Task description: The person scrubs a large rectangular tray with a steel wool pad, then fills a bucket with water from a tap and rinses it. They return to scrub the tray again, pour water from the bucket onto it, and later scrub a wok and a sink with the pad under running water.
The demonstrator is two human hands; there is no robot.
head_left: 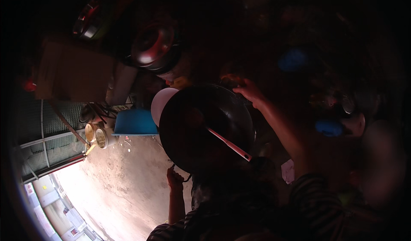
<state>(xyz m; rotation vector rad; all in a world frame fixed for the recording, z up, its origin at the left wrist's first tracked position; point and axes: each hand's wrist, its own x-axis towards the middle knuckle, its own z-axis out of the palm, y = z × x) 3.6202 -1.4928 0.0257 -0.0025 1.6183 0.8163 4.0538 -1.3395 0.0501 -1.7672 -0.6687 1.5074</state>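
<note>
A large dark wok (231, 112) is in front of me. My left hand (174, 179) is closed round the loop handle (187, 177) at its near left edge. My right hand (250, 92) is at the far right rim, opposite that handle, with its fingers bent over the edge; deep shadow partly hides them. A long-handled utensil (229, 144) with a pale red handle lies in the wok, its grip end reaching toward the near right rim. Its head is dim, perhaps rounded like a ladle's. A pale round lid or plate (162, 101) shows behind the wok's left edge.
A blue basin (136, 122) and two buckets (101, 137) stand to the left on bare floor (124, 168). Shiny lidded pots (150, 52) are at the far left. Blue items (329, 128) lie on the right, mostly in darkness. Daylight enters at lower left.
</note>
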